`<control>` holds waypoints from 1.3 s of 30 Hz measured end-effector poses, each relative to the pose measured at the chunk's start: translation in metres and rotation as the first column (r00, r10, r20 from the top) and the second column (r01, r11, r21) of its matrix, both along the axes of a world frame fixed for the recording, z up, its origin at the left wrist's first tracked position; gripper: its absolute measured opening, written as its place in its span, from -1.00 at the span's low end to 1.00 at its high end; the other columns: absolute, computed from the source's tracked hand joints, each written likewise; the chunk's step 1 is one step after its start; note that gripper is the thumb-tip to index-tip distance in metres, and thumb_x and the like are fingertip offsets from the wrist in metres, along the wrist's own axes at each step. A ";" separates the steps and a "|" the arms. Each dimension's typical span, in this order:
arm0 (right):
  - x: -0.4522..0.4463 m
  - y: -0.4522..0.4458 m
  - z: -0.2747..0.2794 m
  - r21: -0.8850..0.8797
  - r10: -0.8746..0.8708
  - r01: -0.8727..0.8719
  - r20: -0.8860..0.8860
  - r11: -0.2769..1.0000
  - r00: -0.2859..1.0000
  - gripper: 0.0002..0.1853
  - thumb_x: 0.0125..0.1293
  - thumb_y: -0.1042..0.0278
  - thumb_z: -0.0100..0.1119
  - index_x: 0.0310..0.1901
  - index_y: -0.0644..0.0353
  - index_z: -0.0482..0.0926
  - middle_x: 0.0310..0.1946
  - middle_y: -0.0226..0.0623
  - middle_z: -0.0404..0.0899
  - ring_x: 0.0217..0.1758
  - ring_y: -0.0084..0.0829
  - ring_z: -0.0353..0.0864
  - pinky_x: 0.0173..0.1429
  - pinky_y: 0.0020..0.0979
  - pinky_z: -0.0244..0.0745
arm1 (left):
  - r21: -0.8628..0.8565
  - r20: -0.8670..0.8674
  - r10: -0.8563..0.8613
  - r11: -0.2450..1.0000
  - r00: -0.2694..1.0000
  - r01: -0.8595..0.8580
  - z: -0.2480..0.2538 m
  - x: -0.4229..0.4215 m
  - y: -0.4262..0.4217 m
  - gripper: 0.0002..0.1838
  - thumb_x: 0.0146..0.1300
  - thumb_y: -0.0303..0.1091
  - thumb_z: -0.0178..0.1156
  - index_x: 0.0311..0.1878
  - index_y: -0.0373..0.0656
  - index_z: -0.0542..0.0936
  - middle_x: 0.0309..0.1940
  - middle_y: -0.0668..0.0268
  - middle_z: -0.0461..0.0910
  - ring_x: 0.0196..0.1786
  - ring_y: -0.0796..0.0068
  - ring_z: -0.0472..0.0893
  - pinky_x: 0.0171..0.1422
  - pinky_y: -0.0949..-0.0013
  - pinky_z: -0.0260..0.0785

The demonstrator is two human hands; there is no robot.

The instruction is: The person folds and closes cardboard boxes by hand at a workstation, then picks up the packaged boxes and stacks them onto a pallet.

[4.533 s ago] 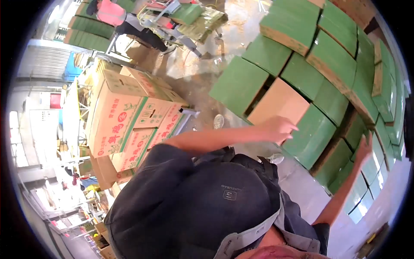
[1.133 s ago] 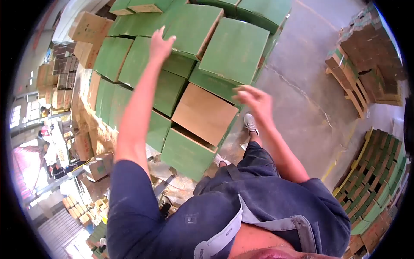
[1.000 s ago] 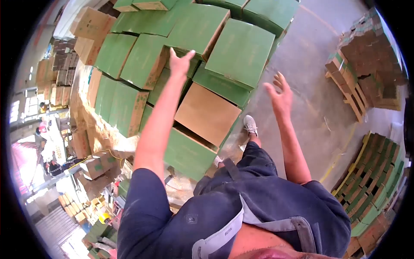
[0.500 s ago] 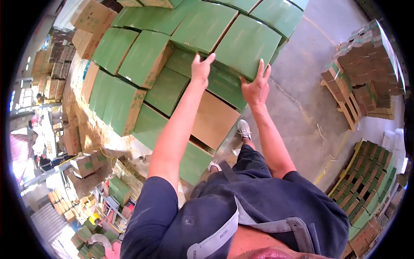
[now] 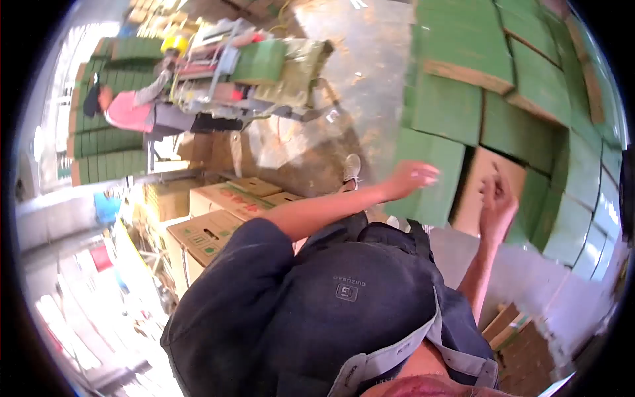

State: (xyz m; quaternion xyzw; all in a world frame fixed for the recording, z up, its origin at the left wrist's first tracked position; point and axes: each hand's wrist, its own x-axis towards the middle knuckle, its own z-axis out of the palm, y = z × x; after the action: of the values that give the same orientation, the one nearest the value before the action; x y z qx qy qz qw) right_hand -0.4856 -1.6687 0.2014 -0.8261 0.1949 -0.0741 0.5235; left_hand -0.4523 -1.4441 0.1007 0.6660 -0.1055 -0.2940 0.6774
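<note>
My left hand [image 5: 411,180] hovers in front of the stack, over a green carton [image 5: 433,155], with loosely bent fingers and nothing in it. In front of a bare brown carton panel [image 5: 477,192] is my right hand [image 5: 497,198], its fingers half bent and apart, also holding nothing. Neither hand appears to grip a carton. More green cartons, such as a large upper one [image 5: 463,40], are stacked around the brown panel, and a dark gap runs along its left side.
At a cluttered cart [image 5: 231,73], a person in a pink top [image 5: 129,109] stands beside stacked green boxes [image 5: 109,169]. Brown printed cartons [image 5: 211,228] stand near my left elbow. My shoe [image 5: 352,169] is on the concrete floor [image 5: 357,59]. Flattened cardboard [image 5: 522,351] lies behind on the right.
Both hands have come away from the upper green carton they were touching. My view and body have turned left, so the stack now appears on the right and the cart is larger.
</note>
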 end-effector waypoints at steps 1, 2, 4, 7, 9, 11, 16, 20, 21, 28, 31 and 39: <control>0.020 0.034 -0.015 0.113 0.116 -0.115 -0.001 0.987 0.993 -0.62 0.33 0.46 0.22 0.19 0.18 0.58 -0.29 -0.28 0.66 -0.21 -0.56 0.65 -0.15 -0.51 0.55 | 0.056 -0.034 0.082 0.995 0.996 -0.080 -0.001 0.000 0.050 -0.64 0.34 -0.27 0.19 0.10 -0.27 0.61 -0.15 0.20 0.73 -0.07 0.47 0.68 0.07 0.36 0.54; 0.044 0.085 -0.008 0.105 0.247 -0.242 -0.041 0.965 0.968 -0.61 0.32 0.46 0.22 0.19 0.21 0.57 -0.16 -0.21 0.69 -0.10 -0.48 0.68 -0.10 -0.45 0.58 | 0.189 -0.033 0.190 0.965 0.981 -0.180 -0.018 0.004 0.104 -0.64 0.34 -0.27 0.18 0.11 -0.28 0.61 -0.13 0.19 0.72 -0.08 0.46 0.68 0.05 0.35 0.54; 0.098 0.177 -0.024 0.182 0.484 -0.471 -0.031 0.863 0.874 -0.50 0.27 0.34 0.29 0.25 0.22 0.52 0.04 -0.09 0.64 0.07 -0.32 0.64 0.12 -0.34 0.52 | 0.215 -0.157 0.508 0.855 0.847 -0.472 -0.048 0.012 0.200 -0.62 0.34 -0.28 0.17 0.13 -0.29 0.58 -0.08 0.18 0.69 -0.07 0.41 0.68 0.03 0.31 0.55; 0.183 0.305 -0.125 0.355 0.621 -0.563 -0.065 0.746 0.781 -0.22 0.20 0.13 0.37 0.41 0.25 0.30 0.29 -0.02 0.46 0.30 -0.22 0.49 0.34 -0.30 0.36 | 0.290 -0.303 0.852 0.509 0.427 -0.810 -0.080 0.046 0.332 -0.57 0.36 -0.30 0.14 0.24 -0.29 0.48 -0.03 0.18 0.65 -0.06 0.29 0.67 0.04 0.27 0.55; 0.233 0.372 -0.166 0.403 0.643 -0.537 -0.199 0.741 0.739 -0.02 0.15 0.01 0.42 0.49 0.26 0.12 0.41 -0.03 0.31 0.40 -0.21 0.38 0.40 -0.24 0.29 | 0.213 -0.268 0.917 0.357 0.296 -0.910 -0.088 0.080 0.400 -0.52 0.38 -0.28 0.14 0.31 -0.25 0.39 0.02 0.15 0.61 0.02 0.25 0.64 0.10 0.25 0.53; 0.278 0.425 -0.213 0.477 0.608 -0.427 -0.334 0.768 0.720 0.01 0.11 -0.06 0.43 0.49 0.23 0.13 0.42 -0.04 0.29 0.43 -0.21 0.32 0.41 -0.17 0.25 | 0.159 -0.284 0.943 0.225 0.174 -0.961 -0.083 0.116 0.445 -0.50 0.38 -0.21 0.15 0.31 -0.23 0.39 0.11 0.12 0.55 0.15 0.22 0.57 0.17 0.20 0.50; 0.316 0.474 -0.239 0.702 0.546 -0.082 -0.469 0.707 0.694 -0.05 0.12 -0.09 0.45 0.44 0.15 0.20 0.33 -0.05 0.33 0.37 -0.06 0.31 0.36 0.12 0.19 | 0.170 -0.385 0.913 0.216 0.137 -0.961 -0.097 0.208 0.518 -0.36 0.31 -0.04 0.26 0.31 -0.21 0.34 0.23 0.16 0.42 0.25 0.23 0.42 0.35 0.08 0.31; 0.296 0.463 -0.258 0.820 0.486 0.080 -0.411 0.567 0.772 -0.23 0.10 -0.03 0.45 0.29 0.11 0.36 0.17 -0.17 0.44 0.22 -0.21 0.39 0.22 0.00 0.32 | 0.159 -0.570 0.820 0.176 0.055 -0.971 -0.117 0.259 0.538 -0.35 0.24 0.00 0.34 0.28 -0.10 0.35 0.13 0.19 0.43 0.18 0.22 0.43 0.35 0.09 0.25; 0.295 0.457 -0.264 0.849 0.446 0.104 -0.372 0.519 0.814 -0.28 0.10 -0.01 0.44 0.24 0.09 0.40 0.12 -0.22 0.49 0.14 -0.29 0.44 0.12 -0.07 0.38 | 0.100 -0.601 0.796 0.164 0.072 -0.981 -0.124 0.268 0.542 -0.37 0.23 0.00 0.35 0.25 -0.06 0.37 0.10 0.20 0.44 0.17 0.22 0.43 0.32 0.09 0.26; 0.284 0.365 -0.194 0.800 0.315 0.184 -0.421 0.571 0.851 -0.49 0.15 0.16 0.41 0.05 0.25 0.51 -0.09 -0.22 0.58 -0.10 -0.30 0.57 -0.03 -0.32 0.47 | -0.026 -0.615 0.763 0.236 0.202 -0.971 -0.114 0.270 0.517 -0.40 0.12 -0.07 0.45 0.17 -0.03 0.46 0.06 0.25 0.52 0.09 0.27 0.49 0.09 0.04 0.38; 0.245 0.325 -0.139 0.879 0.157 0.266 -0.350 0.397 0.924 -0.50 0.22 0.19 0.33 0.10 0.31 0.49 -0.03 -0.16 0.58 0.01 -0.18 0.59 0.15 -0.17 0.49 | 0.066 -0.620 0.776 0.197 0.114 -0.978 -0.090 0.230 0.491 -0.55 0.24 -0.20 0.36 0.14 -0.08 0.49 0.07 0.24 0.54 0.10 0.23 0.52 0.18 0.06 0.43; 0.092 0.194 -0.013 0.967 -0.036 0.058 -0.050 0.250 0.998 -0.34 0.21 0.14 0.25 0.26 0.37 0.37 0.15 -0.12 0.52 0.25 -0.20 0.46 0.38 -0.14 0.29 | -0.103 -0.596 0.590 0.617 0.545 -0.781 -0.017 0.054 0.370 -0.26 0.13 -0.28 0.25 0.40 -0.23 0.29 0.28 0.14 0.42 0.29 0.05 0.46 0.41 -0.05 0.31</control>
State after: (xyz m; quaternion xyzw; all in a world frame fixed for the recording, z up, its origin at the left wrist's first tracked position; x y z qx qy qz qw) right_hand -0.3931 -1.4750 0.1888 -0.3276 0.2286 0.0522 0.9153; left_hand -0.3981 -1.0741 0.0841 0.4146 0.2988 -0.1384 0.8483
